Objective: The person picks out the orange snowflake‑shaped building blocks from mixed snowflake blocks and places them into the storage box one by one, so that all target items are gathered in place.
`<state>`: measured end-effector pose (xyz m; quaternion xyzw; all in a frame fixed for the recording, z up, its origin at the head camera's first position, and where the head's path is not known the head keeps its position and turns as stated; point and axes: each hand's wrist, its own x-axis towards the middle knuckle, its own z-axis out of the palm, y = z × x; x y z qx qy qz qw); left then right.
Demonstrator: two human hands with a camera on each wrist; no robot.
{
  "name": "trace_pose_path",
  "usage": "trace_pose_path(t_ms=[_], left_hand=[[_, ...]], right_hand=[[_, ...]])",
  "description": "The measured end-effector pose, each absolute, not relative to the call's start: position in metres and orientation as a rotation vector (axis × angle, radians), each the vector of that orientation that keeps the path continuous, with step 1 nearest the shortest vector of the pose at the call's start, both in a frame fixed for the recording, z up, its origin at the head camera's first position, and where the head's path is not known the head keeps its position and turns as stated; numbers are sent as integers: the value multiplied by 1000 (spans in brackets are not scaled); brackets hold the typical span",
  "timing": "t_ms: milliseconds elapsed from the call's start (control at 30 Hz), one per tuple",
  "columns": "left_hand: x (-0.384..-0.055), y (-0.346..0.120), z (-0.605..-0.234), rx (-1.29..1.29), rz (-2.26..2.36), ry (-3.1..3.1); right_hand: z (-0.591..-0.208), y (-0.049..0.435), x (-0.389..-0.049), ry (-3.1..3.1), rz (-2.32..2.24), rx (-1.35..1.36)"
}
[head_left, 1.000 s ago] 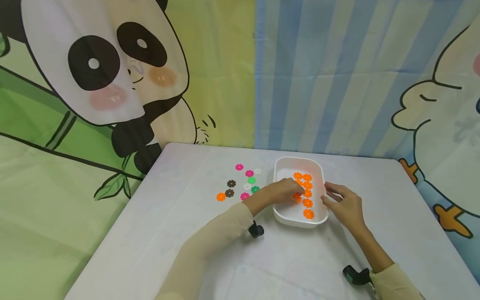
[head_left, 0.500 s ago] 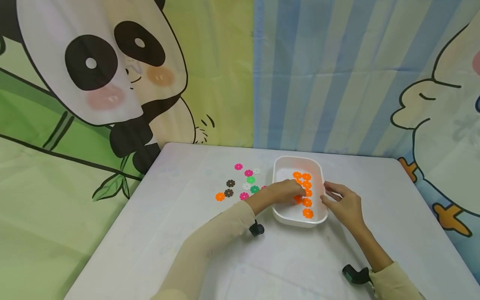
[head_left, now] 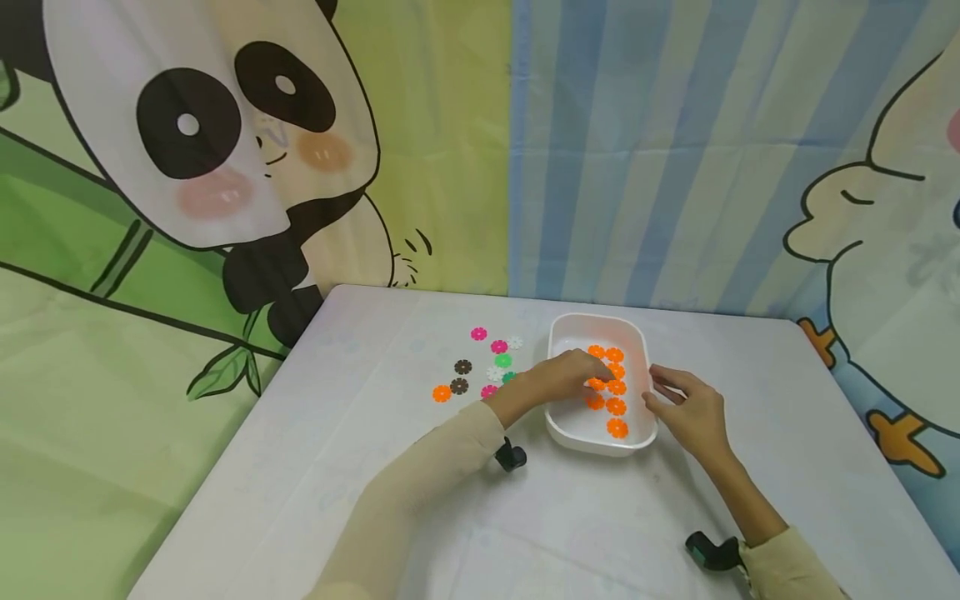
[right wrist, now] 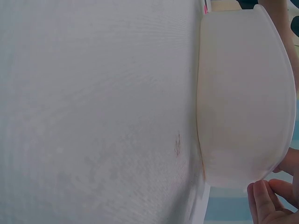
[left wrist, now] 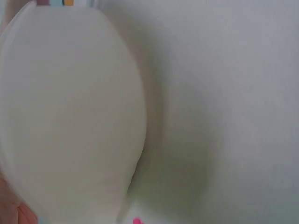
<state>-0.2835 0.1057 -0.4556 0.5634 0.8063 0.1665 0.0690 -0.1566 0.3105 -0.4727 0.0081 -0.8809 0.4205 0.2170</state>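
A white plastic tub stands on the table with several orange snowflake discs laid in two columns on its floor. My left hand reaches in over the left wall, thumb and fingers spread apart above the left column. An orange disc shows in the gap between them, and the fingers hide part of the upper rows. At the tub's right side, my right hand pinches the rim between thumb and fingers. In the right wrist view, the right fingertips meet the edge of the tub. Mostly the tub's outer wall fills the left wrist view.
Left of the tub lie loose discs: pink, white, light green, dark green, brown and one orange disc. My left forearm passes near them. A cartoon-printed curtain hangs behind the table.
My left hand has shifted slightly toward the back of the tub and its fingers have parted, uncovering orange discs in the left column. The right hand stays at the rim.
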Motion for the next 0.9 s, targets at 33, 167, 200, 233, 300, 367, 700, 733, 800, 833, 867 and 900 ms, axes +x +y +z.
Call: trace_pose_path(t_ms=[33, 167, 200, 233, 300, 367, 700, 733, 800, 833, 867, 900], left_hand=[[-286, 101, -454, 1700, 548, 2430], [-298, 77, -444, 1661, 667, 2499], [-300, 69, -440, 1635, 684, 2519], [-302, 60, -438, 1607, 703, 2537], [-305, 41, -434, 1531, 735, 2582], [-307, 19, -432, 1456, 774, 2606], [-307, -85, -450, 1230, 801, 2639], [-305, -93, -454, 1212, 796, 2638], [-299, -106, -461, 1199, 773, 2638], [-296, -112, -464, 1193, 759, 2638], [-293, -117, -468, 1191, 741, 2643], [-290, -121, -472, 1192, 724, 2654]], right_hand=[[-472, 310, -156, -2442, 1168, 20], [-471, 307, -155, -2457, 1160, -4], [-471, 306, -155, -2458, 1158, -11], [-471, 306, -154, -2460, 1154, -18], [-471, 305, -154, -2463, 1148, -30], [-472, 304, -154, -2468, 1144, -34], [-475, 308, -154, -2465, 1136, -15], [-475, 309, -154, -2465, 1132, -13], [-474, 309, -154, -2463, 1131, -10], [-474, 309, -154, -2463, 1130, -8], [-474, 308, -154, -2461, 1133, -8], [-473, 308, -153, -2460, 1135, -6]])
